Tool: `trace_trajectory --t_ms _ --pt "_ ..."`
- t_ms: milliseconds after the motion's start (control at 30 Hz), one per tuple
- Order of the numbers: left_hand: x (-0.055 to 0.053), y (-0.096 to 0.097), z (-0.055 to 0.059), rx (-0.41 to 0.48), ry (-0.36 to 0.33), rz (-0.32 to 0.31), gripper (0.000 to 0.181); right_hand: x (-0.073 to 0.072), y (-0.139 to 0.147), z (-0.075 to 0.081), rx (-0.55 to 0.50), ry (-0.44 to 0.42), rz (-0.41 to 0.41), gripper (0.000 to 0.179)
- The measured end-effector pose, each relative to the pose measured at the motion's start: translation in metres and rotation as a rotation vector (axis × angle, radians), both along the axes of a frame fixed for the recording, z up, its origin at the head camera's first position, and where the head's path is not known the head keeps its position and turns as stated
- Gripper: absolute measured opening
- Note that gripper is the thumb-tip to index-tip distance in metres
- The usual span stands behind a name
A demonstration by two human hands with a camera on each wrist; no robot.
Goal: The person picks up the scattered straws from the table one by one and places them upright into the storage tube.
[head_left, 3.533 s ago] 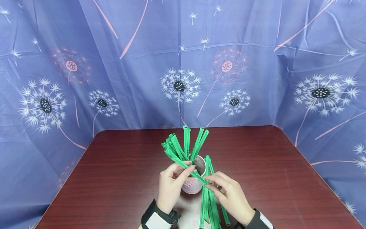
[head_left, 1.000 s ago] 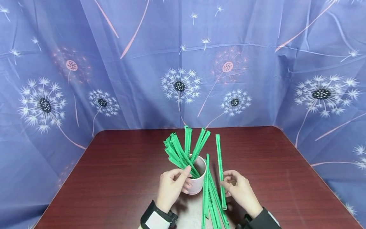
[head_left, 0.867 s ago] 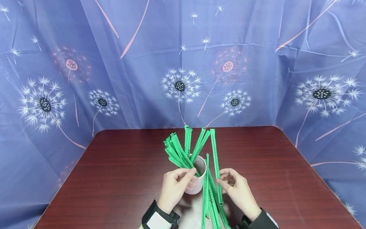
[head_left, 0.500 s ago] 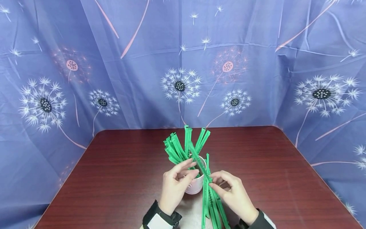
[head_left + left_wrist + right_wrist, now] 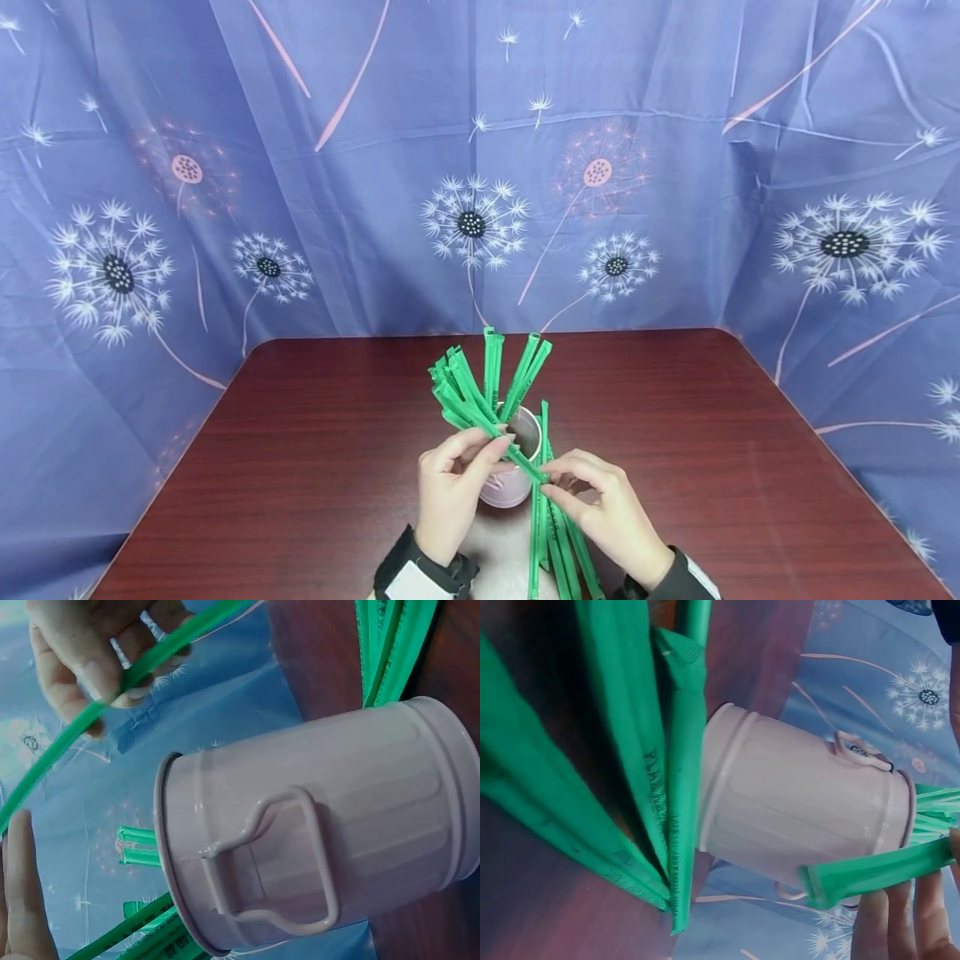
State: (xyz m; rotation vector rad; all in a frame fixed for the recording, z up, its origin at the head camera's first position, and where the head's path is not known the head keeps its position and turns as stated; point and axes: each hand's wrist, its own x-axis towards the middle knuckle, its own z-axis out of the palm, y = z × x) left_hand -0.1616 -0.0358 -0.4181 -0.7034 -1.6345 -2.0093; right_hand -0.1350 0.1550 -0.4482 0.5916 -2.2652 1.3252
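1. As seen from the head, pinches a green packet in left hand and right hand, aslant across a pink cup; has bunched packets inside, loose packets alongside on the tabletop.
2. From the left wrist, shows the packet clear of the handle.
3. From the right wrist, shows the packet's end in front of the cup.

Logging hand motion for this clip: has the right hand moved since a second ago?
Yes: in the head view, the right hand has moved left, closer to the pink bucket.
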Motion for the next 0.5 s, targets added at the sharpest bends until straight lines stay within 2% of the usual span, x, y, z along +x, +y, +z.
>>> trace_trajectory --t_ms 167,300,400,500 --pt "-0.004 -0.008 0.009 0.098 0.026 0.133 0.014 -0.002 0.003 -0.006 0.074 -0.056 -0.026 0.016" --pt "-0.009 -0.018 0.020 0.207 0.022 0.240 0.021 -0.003 0.008 -0.010 0.176 -0.158 -0.055 0.017" --pt "-0.011 -0.024 0.024 0.245 0.015 0.287 0.025 -0.003 0.012 -0.012 0.256 -0.273 -0.078 0.021" --pt "-0.013 -0.026 0.023 0.248 0.024 0.297 0.023 -0.005 0.016 -0.016 0.323 -0.371 -0.087 0.027"
